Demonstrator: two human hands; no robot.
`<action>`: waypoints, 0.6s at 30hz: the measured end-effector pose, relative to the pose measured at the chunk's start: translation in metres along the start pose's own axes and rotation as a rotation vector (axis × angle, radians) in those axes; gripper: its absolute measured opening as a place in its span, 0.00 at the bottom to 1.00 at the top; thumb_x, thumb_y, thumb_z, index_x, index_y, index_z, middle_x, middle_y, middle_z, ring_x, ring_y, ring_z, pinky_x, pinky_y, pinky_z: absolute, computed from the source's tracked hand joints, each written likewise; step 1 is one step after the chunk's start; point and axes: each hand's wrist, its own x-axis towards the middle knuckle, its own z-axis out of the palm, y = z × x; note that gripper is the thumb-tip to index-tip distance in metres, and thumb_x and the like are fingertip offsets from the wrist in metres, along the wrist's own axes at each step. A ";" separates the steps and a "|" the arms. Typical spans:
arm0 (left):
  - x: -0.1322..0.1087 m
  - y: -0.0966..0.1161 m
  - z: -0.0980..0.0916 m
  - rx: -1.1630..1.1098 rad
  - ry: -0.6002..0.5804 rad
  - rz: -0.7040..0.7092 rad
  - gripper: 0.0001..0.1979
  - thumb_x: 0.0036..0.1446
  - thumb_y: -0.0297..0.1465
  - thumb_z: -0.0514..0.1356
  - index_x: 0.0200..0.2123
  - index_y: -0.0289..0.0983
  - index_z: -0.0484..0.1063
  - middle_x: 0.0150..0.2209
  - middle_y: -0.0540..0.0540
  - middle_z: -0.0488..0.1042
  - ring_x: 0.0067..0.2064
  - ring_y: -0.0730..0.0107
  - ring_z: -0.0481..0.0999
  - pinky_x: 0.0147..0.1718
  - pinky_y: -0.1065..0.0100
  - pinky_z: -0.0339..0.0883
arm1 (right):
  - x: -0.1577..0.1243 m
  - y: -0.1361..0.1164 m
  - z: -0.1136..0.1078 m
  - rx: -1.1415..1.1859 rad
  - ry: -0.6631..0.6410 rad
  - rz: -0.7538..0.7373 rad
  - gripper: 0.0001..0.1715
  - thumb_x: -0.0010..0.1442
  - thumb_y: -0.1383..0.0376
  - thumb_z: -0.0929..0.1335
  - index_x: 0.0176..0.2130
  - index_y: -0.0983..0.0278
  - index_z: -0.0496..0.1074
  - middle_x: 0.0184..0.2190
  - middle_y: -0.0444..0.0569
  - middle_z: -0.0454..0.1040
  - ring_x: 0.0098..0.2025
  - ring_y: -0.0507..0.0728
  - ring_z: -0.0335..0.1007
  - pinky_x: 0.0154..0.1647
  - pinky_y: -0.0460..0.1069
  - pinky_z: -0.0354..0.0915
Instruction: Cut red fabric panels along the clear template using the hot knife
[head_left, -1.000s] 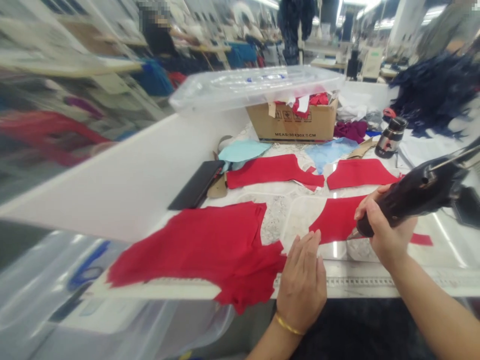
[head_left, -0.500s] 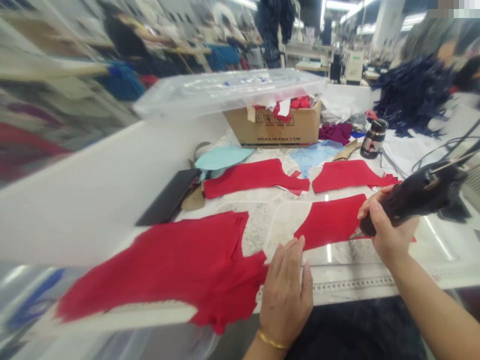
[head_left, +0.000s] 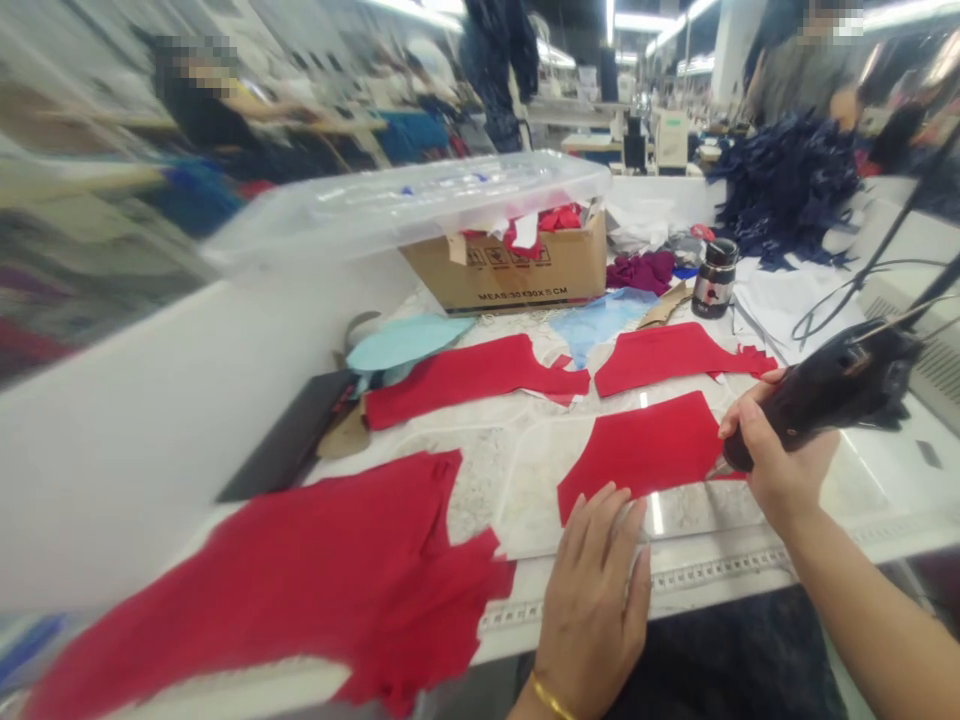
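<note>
Now: right hand (head_left: 780, 470) grips fabric cutter (head_left: 825, 385) | tip (head_left: 716, 468) at red panel (head_left: 637, 450) | left hand (head_left: 592, 610) open

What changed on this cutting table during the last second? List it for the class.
The view swung, sliding everything leftward. The right hand, gripping a black handheld electric cutter, kept to the lower edge of the red fabric panel, and the strip beyond it has nearly gone. The flat left hand followed that edge. The brown cardboard box and two upper red panels stayed put.
</note>
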 end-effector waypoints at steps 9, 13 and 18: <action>0.023 0.007 0.011 -0.025 -0.174 0.164 0.22 0.72 0.29 0.51 0.66 0.32 0.62 0.62 0.35 0.73 0.66 0.51 0.70 0.64 0.49 0.67 | 0.002 0.002 -0.005 -0.080 0.079 -0.031 0.13 0.59 0.60 0.74 0.39 0.59 0.68 0.23 0.39 0.71 0.25 0.53 0.70 0.30 0.51 0.69; 0.044 0.005 0.023 -0.082 -0.320 0.283 0.28 0.74 0.39 0.51 0.71 0.33 0.56 0.66 0.33 0.69 0.70 0.52 0.66 0.65 0.49 0.65 | 0.009 -0.001 -0.020 -0.119 0.085 -0.051 0.13 0.59 0.60 0.74 0.40 0.59 0.68 0.24 0.39 0.71 0.26 0.53 0.69 0.30 0.51 0.69; 0.070 -0.003 0.041 -0.129 -0.471 0.360 0.33 0.72 0.46 0.54 0.71 0.35 0.56 0.68 0.33 0.66 0.72 0.52 0.61 0.67 0.50 0.61 | 0.012 0.003 -0.031 -0.149 0.110 -0.037 0.14 0.59 0.59 0.74 0.40 0.60 0.68 0.26 0.40 0.71 0.27 0.53 0.70 0.31 0.51 0.69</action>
